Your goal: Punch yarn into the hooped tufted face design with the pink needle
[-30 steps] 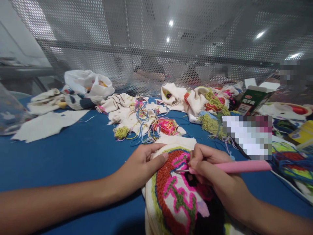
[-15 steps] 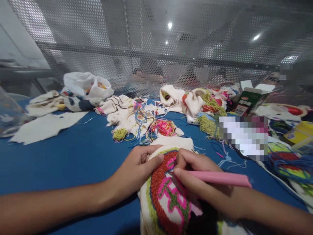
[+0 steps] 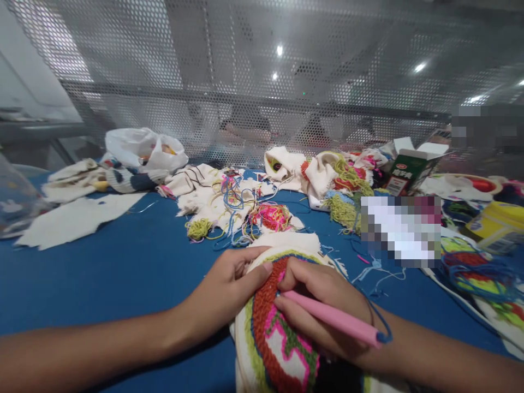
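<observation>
A round embroidery hoop (image 3: pixel 275 349) with red, pink, green and lime yarn loops on cream cloth lies at the near edge of the blue table (image 3: pixel 135 256). My left hand (image 3: pixel 223 292) grips the hoop's left rim, thumb on the top edge. My right hand (image 3: pixel 323 308) holds a pink punch needle (image 3: pixel 331 318) like a pen, its tip down in the stitching near the red band. A blue yarn strand loops from the needle's rear end by my wrist.
Loose yarn tangles (image 3: pixel 270 215) and cream cloth scraps (image 3: pixel 196 188) lie beyond the hoop. A white plastic bag (image 3: pixel 143 150) sits far left, a green carton (image 3: pixel 403 169) and yellow box (image 3: pixel 497 226) at right. A perforated metal screen (image 3: pixel 262 82) backs the table.
My right hand has shifted left across the hoop, and the pink needle has swung from nearly level to slanting down toward my wrist. My left hand stays on the rim.
</observation>
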Tool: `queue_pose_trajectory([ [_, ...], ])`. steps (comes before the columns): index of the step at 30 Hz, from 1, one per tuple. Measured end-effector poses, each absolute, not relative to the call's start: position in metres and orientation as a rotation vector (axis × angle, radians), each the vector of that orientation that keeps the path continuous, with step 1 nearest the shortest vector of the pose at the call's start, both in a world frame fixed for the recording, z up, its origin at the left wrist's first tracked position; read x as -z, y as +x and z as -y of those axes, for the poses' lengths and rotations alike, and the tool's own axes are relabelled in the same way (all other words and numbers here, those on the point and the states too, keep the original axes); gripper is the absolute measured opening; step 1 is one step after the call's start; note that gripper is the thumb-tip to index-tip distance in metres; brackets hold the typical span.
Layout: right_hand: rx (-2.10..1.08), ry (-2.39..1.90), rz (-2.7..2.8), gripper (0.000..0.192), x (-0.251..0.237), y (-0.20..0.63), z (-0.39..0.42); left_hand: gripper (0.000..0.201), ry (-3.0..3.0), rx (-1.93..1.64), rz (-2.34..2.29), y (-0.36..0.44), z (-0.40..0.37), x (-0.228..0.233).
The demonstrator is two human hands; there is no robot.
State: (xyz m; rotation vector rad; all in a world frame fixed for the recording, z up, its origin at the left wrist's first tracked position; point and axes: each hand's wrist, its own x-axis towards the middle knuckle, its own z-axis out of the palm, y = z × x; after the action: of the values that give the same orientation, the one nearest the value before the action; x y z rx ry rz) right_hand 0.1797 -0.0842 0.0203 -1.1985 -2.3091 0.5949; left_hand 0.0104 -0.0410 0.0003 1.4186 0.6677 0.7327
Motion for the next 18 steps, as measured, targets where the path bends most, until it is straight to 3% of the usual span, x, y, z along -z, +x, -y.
queue_pose_trajectory([
  [6, -0.572, -1.248, 2.176, 0.011, -0.019, 0.178, 0.092, 0.026, 1.427, -0.716, -0.619, 0.011, 0.041, -0.001],
  [12, -1.14, -1.4, 1.665, 0.019, -0.024, 0.178, 0.096, 0.031, 1.334, -0.687, -0.662, 0.012, 0.041, -0.002],
  [18, -1.302, -1.329, 1.306, 0.02, -0.023, 0.179, 0.09, 0.029, 1.329, -0.692, -0.683, 0.013, 0.041, -0.004],
])
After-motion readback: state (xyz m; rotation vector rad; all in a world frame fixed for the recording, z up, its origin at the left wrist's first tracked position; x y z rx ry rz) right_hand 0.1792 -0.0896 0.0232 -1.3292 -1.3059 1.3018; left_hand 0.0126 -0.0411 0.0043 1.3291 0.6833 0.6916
